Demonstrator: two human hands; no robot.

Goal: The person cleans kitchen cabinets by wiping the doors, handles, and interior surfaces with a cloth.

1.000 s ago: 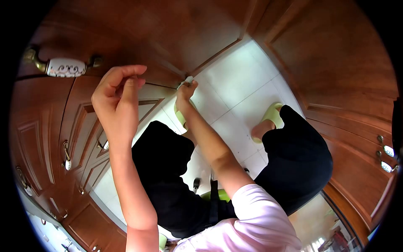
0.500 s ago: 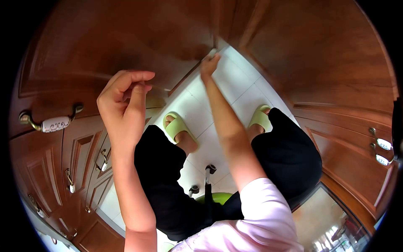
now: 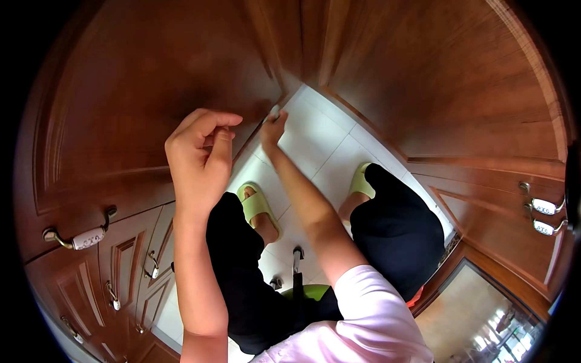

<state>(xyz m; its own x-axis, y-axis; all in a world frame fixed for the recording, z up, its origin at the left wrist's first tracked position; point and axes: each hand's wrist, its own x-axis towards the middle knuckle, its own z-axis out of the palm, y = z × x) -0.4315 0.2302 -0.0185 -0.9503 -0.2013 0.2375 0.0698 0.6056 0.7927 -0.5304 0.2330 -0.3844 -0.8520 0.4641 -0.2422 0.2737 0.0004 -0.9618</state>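
Observation:
My left hand (image 3: 203, 157) is raised in front of the large brown cabinet door (image 3: 139, 78), its fingers curled in towards the thumb, with nothing visible in them. Lower down, my right hand (image 3: 273, 132) reaches to the bottom edge of that same door, close to the floor. Its fingers are closed on a small white thing (image 3: 275, 111), which looks like a folded cloth and is mostly covered by the hand.
Another brown cabinet (image 3: 423, 85) meets the first at a corner. White floor tiles (image 3: 321, 133) lie between green slippers (image 3: 256, 204). Handles (image 3: 89, 238) stick out at left and right (image 3: 544, 207). Below are a green stool seat (image 3: 315, 292) and a glass-fronted panel (image 3: 478, 308).
The view has shifted. My right hand moved along the door's bottom edge towards the corner, then back a little, still gripping the white thing. My left hand stays raised and curled.

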